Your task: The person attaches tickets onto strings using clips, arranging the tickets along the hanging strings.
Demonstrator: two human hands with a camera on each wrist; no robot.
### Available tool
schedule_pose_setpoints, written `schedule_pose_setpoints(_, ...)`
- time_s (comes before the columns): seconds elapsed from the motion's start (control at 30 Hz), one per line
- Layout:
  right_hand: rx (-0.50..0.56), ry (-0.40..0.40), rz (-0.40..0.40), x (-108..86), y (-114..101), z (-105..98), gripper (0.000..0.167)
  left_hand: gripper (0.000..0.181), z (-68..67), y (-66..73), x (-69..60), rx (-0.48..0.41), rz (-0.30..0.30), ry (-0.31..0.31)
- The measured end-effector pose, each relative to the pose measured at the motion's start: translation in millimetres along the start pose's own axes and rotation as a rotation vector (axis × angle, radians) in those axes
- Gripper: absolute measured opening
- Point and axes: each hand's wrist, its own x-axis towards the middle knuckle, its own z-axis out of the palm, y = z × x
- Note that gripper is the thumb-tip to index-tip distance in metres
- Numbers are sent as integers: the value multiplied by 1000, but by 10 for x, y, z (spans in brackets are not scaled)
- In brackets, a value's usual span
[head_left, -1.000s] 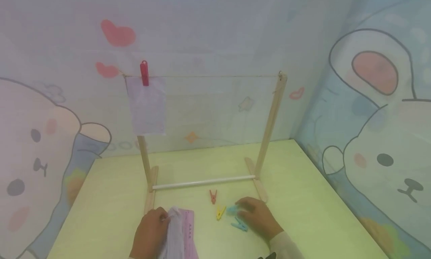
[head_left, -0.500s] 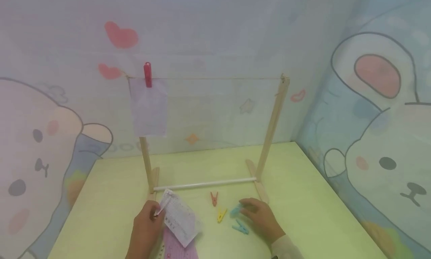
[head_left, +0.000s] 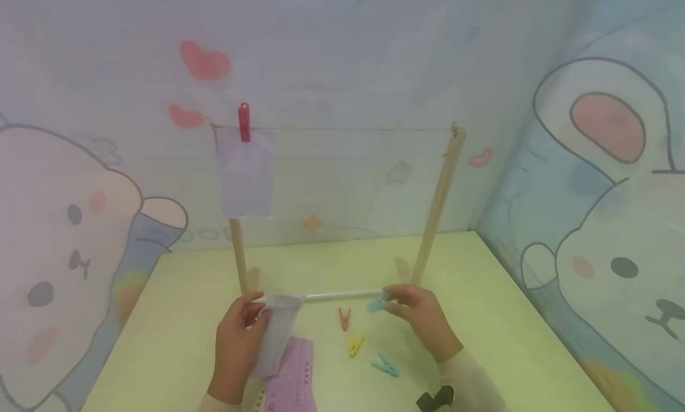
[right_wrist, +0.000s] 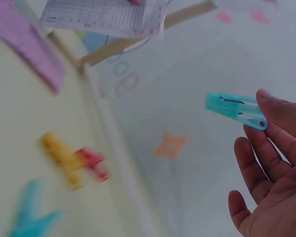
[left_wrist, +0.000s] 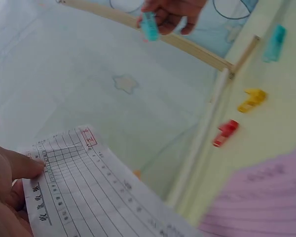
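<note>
While one sheet (head_left: 247,177) hung pegged, we listed: left hand (head_left: 238,340), pinching white slip (head_left: 280,332); right hand (head_left: 421,318), pinching blue peg (right_wrist: 222,105); unhung, pink paper (head_left: 291,373); loose, three pegs (head_left: 354,345).

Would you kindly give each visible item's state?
White sheet: held in left hand
Held blue peg: pinched in right hand
Large red peg: clipped on line
Hanging sheet: pegged up
Pink sheet: lying on table
Small red peg: lying unclipped
Yellow peg: lying unclipped
Other blue peg: lying unclipped

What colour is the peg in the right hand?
The peg is turquoise; the right wrist view shows it best.
</note>
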Motion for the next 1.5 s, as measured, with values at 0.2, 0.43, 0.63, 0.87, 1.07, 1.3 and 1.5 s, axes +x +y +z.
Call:
schedule_pose_setpoints(0.2,-68,-45,-259,538,-1053,-148,24,19,-145,544,400,-167,33,88)
schedule_pose_setpoints(0.43,-239,-5,-586,1108,-2123,-187,22,24,-332,1317,949,-437,118,168)
schedule_pose_setpoints(0.63,-344,34,-609,1586,-2711,-150,18,20,-385,1785,1301,-596,178,128)
schedule_pose_setpoints(0.87,-335,24,-523,1935,-3123,-39,11,28,-411,2039,1494,-511,134,92)
schedule_pose_setpoints(1.07,-353,16,-434,2092,-3296,45,7,28,-397,2146,1551,-518,87,101)
schedule_pose_setpoints(1.3,-376,-17,-424,2151,-3362,112,6,28,-392,2194,1519,-513,67,114)
schedule_pose_setpoints(1.5,-430,-69,-389,2179,-3427,165,7,31,-383,2226,1525,-474,82,115)
